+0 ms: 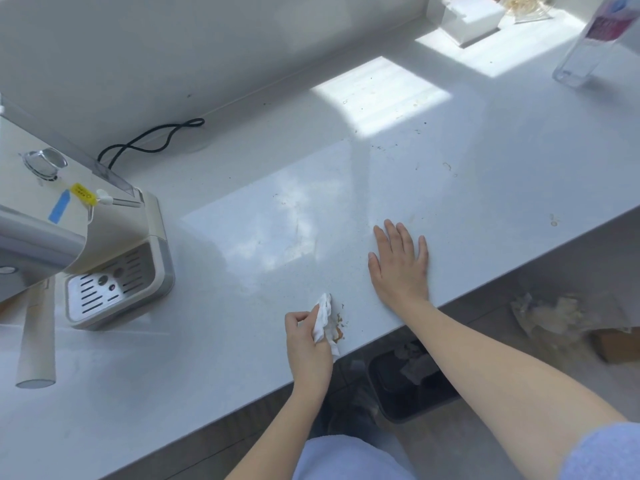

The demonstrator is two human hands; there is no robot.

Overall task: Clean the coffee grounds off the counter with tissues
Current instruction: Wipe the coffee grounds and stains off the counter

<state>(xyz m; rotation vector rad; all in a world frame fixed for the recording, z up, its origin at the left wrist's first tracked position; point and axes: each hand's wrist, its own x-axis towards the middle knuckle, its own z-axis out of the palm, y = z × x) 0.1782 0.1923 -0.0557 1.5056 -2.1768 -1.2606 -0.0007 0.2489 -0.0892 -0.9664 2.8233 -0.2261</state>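
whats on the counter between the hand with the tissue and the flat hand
In the head view, a small brown clump of coffee grounds lies just right of the tissue in the left hand; beyond it, bare counter reaches the flat right hand.

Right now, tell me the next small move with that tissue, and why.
Probably sweep the tissue in the left hand rightward and toward the counter edge, pushing the brown coffee grounds off over the bin below. The grounds sit just beside the tissue near the edge, and the right hand is flat on the counter, bracing.
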